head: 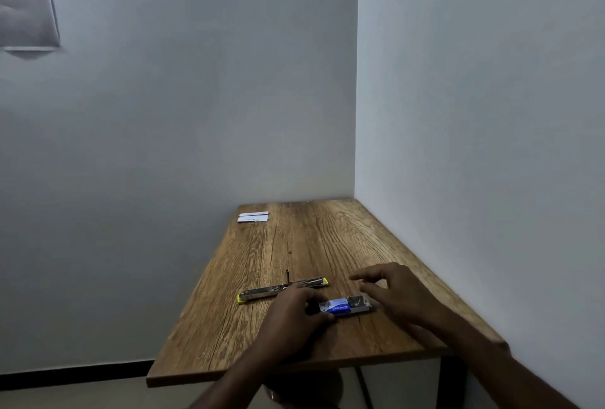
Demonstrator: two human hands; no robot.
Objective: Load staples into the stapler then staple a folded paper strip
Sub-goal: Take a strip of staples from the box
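My left hand (296,308) rests on the wooden table (294,245) and holds the left end of the small staple box (345,306) between thumb and fingers. The box lies flat, with a blue label on top, and its right part is open, showing a grey inside. My right hand (389,290) hovers just over the right end of the box with its fingers spread and relaxed; it grips nothing, and I cannot tell if the lower fingers touch the box. The stapler (283,290) lies opened out flat, just behind my left hand, with yellow ends. The folded paper strips (253,216), white, lie at the far left corner of the table, well apart from my hands.
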